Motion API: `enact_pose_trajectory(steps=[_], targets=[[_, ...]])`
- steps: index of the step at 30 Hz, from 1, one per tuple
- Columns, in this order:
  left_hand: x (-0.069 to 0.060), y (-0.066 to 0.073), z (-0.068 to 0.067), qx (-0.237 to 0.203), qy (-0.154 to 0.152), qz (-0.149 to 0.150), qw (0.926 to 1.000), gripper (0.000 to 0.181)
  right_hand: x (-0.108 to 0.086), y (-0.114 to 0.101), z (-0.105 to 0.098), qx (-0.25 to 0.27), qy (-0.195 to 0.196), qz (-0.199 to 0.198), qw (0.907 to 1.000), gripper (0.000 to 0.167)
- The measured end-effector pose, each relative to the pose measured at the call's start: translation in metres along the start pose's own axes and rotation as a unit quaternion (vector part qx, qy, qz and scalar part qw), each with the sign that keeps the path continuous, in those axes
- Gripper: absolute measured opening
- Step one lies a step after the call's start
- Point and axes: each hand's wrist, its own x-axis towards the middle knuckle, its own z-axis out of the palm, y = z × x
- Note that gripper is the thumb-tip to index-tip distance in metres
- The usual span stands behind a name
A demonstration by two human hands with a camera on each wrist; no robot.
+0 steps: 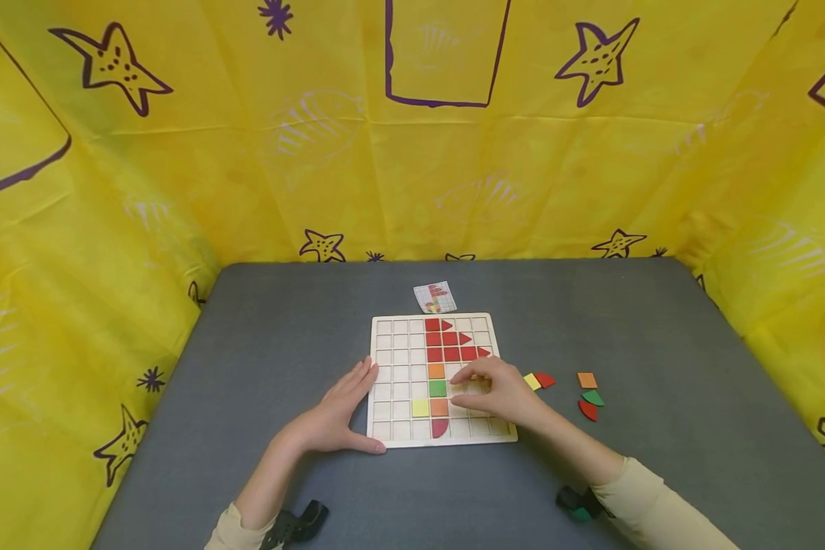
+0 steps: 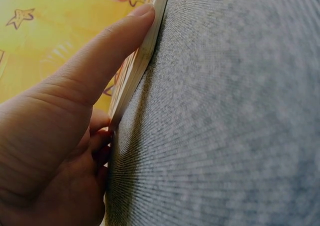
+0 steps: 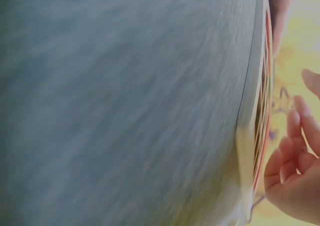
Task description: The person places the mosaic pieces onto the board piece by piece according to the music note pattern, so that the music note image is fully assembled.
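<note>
A pale wooden grid board point(image 1: 400, 372) lies on the table. Red squares and triangles fill parts of its top three rows. Below them run an orange square point(image 1: 436, 371), a green square point(image 1: 438, 389), and a yellow square point(image 1: 420, 408) beside a second orange one point(image 1: 438, 407). A red rounded piece point(image 1: 440, 428) sits in the bottom row. My left hand point(image 1: 333, 416) rests against the board's left edge, its thumb point(image 2: 125, 38) along the near edge. Over the board's right side hovers my right hand point(image 1: 498, 393), thumb and forefinger apart, nothing visible between them.
A small printed pattern card point(image 1: 435, 298) lies behind the board. To the right are a yellow piece point(image 1: 532, 381) touching a red one point(image 1: 545, 380), then an orange square point(image 1: 587, 380), a green piece point(image 1: 593, 397) and a red piece point(image 1: 587, 411). Yellow cloth point(image 1: 412, 183) encloses the table.
</note>
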Motion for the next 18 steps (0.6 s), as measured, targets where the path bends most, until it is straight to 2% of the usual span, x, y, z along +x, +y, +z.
enact_pose_trajectory(steps=[4, 12, 14, 18], targets=[[0.0, 0.0, 0.0, 0.0, -0.001, 0.0, 1.0, 0.122, -0.011, 0.011, -0.015, 0.028, 0.019, 0.047, 0.9983, 0.025], [0.001, -0.001, 0.001, -0.001, -0.004, -0.004, 1.0, 0.123, -0.03, 0.036, -0.043, 0.069, 0.044, 0.079, 0.9935, 0.03], [0.001, -0.001, 0.001, -0.002, -0.005, -0.005, 1.0, 0.123, -0.035, 0.042, -0.05, 0.064, 0.051, 0.078, 0.9936, 0.031], [0.001, -0.001, 0.001, -0.001, -0.004, -0.005, 1.0, 0.123, -0.044, 0.052, -0.062, 0.005, 0.079, 0.072, 0.9943, 0.03]])
